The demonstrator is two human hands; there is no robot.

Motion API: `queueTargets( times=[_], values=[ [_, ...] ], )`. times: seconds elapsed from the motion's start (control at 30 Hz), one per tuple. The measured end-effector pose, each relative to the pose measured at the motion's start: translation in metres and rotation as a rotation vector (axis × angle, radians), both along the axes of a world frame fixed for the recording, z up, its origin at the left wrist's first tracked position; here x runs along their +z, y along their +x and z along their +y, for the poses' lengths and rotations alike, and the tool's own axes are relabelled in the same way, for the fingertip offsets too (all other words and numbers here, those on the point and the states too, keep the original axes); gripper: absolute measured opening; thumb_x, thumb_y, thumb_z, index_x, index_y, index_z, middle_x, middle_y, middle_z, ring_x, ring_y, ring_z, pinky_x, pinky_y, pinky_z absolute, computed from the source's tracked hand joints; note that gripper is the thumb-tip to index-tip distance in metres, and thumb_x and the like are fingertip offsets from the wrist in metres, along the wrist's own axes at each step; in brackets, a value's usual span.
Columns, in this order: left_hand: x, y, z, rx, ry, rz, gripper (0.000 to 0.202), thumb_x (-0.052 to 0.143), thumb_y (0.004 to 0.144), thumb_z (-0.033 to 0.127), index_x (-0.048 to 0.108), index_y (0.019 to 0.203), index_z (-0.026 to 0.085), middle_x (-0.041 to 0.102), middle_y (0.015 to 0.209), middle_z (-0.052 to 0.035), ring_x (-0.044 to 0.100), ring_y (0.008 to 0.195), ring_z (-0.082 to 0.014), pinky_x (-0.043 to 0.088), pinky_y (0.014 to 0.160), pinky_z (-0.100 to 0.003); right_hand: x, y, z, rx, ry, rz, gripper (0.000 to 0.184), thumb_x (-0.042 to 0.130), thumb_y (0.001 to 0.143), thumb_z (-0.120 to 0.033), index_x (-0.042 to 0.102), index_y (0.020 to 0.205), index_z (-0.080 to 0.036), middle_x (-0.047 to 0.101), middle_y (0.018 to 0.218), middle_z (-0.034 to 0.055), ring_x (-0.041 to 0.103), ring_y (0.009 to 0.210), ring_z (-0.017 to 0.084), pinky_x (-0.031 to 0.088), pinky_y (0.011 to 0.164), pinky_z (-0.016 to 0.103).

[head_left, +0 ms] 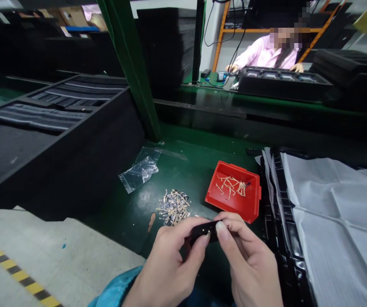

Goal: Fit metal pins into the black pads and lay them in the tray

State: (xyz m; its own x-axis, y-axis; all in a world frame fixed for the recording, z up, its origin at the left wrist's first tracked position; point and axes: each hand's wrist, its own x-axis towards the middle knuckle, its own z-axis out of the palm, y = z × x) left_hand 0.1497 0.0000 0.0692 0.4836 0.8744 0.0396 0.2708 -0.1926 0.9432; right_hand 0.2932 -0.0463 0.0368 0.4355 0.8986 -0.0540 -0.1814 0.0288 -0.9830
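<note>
Between my two hands is a small black part (203,230) with a few tiny gold-coloured dots on its near edge. My left hand (178,251) pinches its left end between thumb and fingers. At the other end, my right hand (247,251) closes on it, the thumb pressed near the top edge. Just beyond the hands lies a loose pile of small metallic and tan pieces (174,207) on the green tabletop (183,157). A red tray (212,199) behind my right hand contains several thin cream-coloured strips (229,184).
A clear plastic bag (140,172) lies left of a green post (135,68). The large black box (106,140) stands at left. Trays under white sheets (327,200) are stacked at right. Across the bench, a person in pink (255,53) sits behind a black tray (282,91).
</note>
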Motion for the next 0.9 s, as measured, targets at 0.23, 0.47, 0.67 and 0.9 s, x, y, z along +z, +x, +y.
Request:
queueTargets(
  times=[0.23, 0.47, 0.67, 0.9],
  values=[
    [0.001, -0.003, -0.001, 0.001, 0.077, 0.042, 0.027, 0.059, 0.102, 0.019, 0.07, 0.123, 0.031, 0.076, 0.088, 0.0052, 0.072, 0.074, -0.0096, 0.053, 0.06, -0.013, 0.003, -0.004, 0.002, -0.041, 0.016, -0.164, 0.008, 0.074, 0.094, -0.032, 0.076, 0.09, -0.025, 0.073, 0.095, 0.0017, 0.074, 0.089, 0.013, 0.062, 0.082, 0.017],
    [0.005, 0.0, -0.004, 0.046, 0.07, 0.006, 0.024, 0.053, 0.106, 0.026, 0.072, 0.122, 0.029, 0.065, 0.062, 0.0068, 0.059, 0.05, -0.0075, 0.044, 0.049, -0.014, 0.004, -0.005, -0.001, -0.103, 0.052, -0.313, 0.007, 0.072, 0.094, -0.028, 0.074, 0.088, -0.026, 0.074, 0.094, 0.0006, 0.075, 0.087, 0.012, 0.062, 0.078, 0.014],
    [0.0, 0.009, -0.009, 0.19, 0.033, -0.023, 0.026, 0.052, 0.106, 0.031, 0.076, 0.102, 0.022, 0.061, 0.057, 0.0039, 0.056, 0.047, -0.0089, 0.04, 0.044, -0.016, 0.007, -0.02, -0.007, -0.202, 0.084, -0.426, 0.005, 0.071, 0.094, -0.024, 0.073, 0.091, -0.027, 0.075, 0.1, 0.0003, 0.076, 0.089, 0.013, 0.062, 0.08, 0.018],
    [-0.001, 0.011, -0.014, 0.33, -0.12, -0.066, 0.033, 0.058, 0.103, 0.043, 0.073, 0.088, 0.018, 0.06, 0.056, 0.002, 0.052, 0.046, -0.0088, 0.04, 0.044, -0.015, -0.012, -0.011, -0.024, -0.257, 0.296, -0.661, 0.049, 0.071, 0.09, -0.013, 0.068, 0.135, -0.033, 0.068, 0.137, 0.0064, 0.078, 0.098, 0.017, 0.066, 0.074, 0.024]
  ],
)
